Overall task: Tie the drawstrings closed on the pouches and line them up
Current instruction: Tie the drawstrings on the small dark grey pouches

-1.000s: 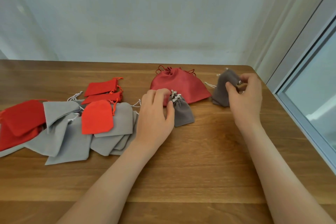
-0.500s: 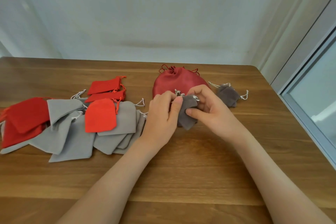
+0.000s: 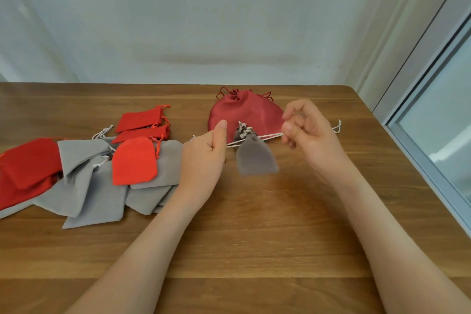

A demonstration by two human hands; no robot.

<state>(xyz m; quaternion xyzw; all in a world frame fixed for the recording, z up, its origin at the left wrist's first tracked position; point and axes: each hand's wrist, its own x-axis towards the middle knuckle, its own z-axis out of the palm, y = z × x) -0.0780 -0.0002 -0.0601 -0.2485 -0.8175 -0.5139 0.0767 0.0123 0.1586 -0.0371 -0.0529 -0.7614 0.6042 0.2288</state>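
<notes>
A small grey pouch (image 3: 255, 159) hangs in the air just in front of the large dark-red pouch (image 3: 246, 112), its neck already gathered into a bunch and its body blurred. Its white drawstrings (image 3: 260, 138) run taut to either side of the neck. The left hand (image 3: 204, 158), in front of the dark-red pouch's left edge, has its fingers curled in around the left end of the strings, thumb pointing up. The right hand (image 3: 309, 135), at the dark-red pouch's right edge, pinches the other end between thumb and the bent fingers (image 3: 290, 130). Both hands are raised off the table (image 3: 254, 242).

The dark-red pouch itself sits on the table with its top cinched shut and its red cords looped at the far side. To the right of it, past the right hand, a loop of white cord (image 3: 337, 127) shows on the wood (whatever it belongs to is hidden behind the hand).

Well to the left of the dark-red pouch lies a loose heap of flat pouches: grey ones (image 3: 89, 186) overlapping each other, with bright red ones (image 3: 134, 160) lying on and among them, and two more red ones (image 3: 141, 120) at the far side of the heap. A window frame (image 3: 418, 99) rises to the right of the table.
</notes>
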